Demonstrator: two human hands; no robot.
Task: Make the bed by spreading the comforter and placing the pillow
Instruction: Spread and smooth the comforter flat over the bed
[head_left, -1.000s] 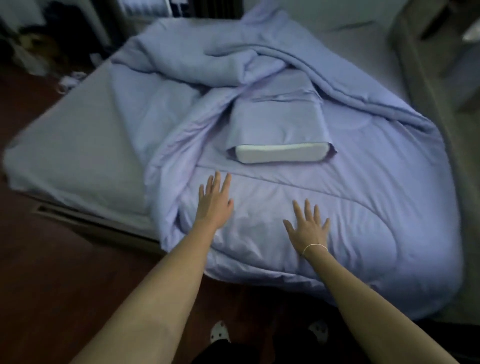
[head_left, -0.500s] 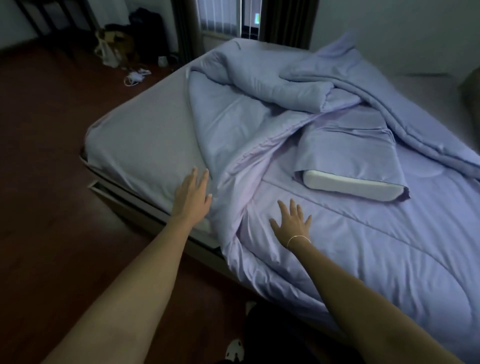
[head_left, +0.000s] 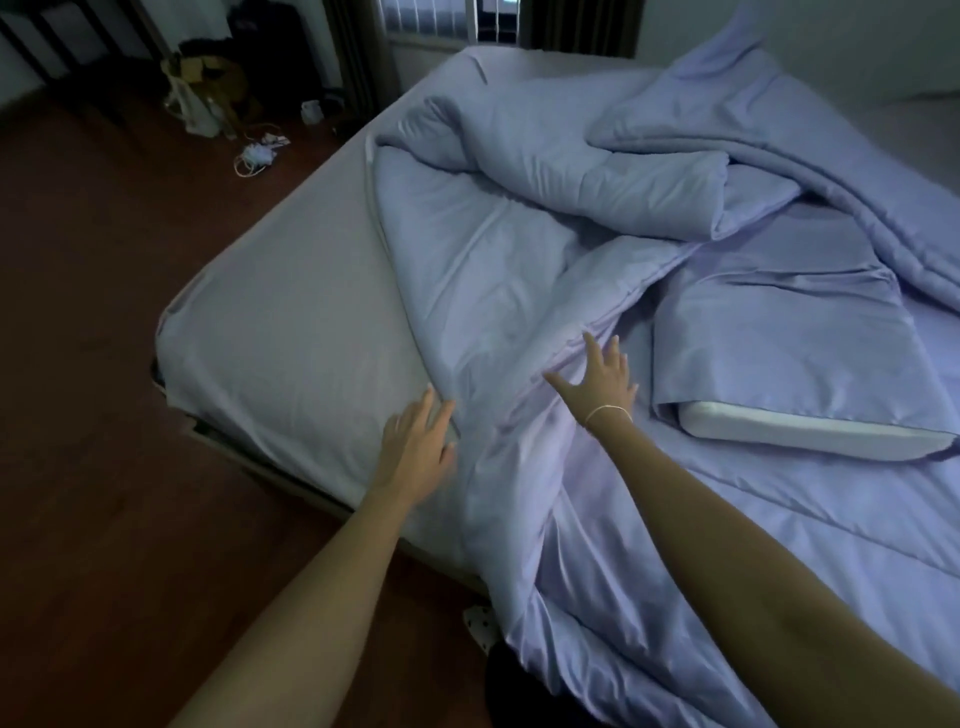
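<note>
A lilac comforter (head_left: 519, 249) lies bunched and folded over the right part of the bed (head_left: 291, 332), whose bare sheet shows on the left. On top of it at the right rests a pillow (head_left: 789, 364) in a lilac case, its white foam end poking out. My left hand (head_left: 415, 447) lies flat with fingers apart at the comforter's left edge, on the sheet. My right hand (head_left: 602, 379) is spread open over a raised fold of the comforter, just left of the pillow. Neither hand grips anything.
Dark wooden floor (head_left: 104, 415) runs along the bed's left side and foot. Bags (head_left: 202, 88) and a white cable bundle (head_left: 257, 156) lie on the floor at the back left. A curtained window (head_left: 441, 21) is behind the bed.
My view and both hands have shifted left along the bed's foot. The left hand went from the comforter to the sheet at its edge. The right hand reached farther onto the fold.
</note>
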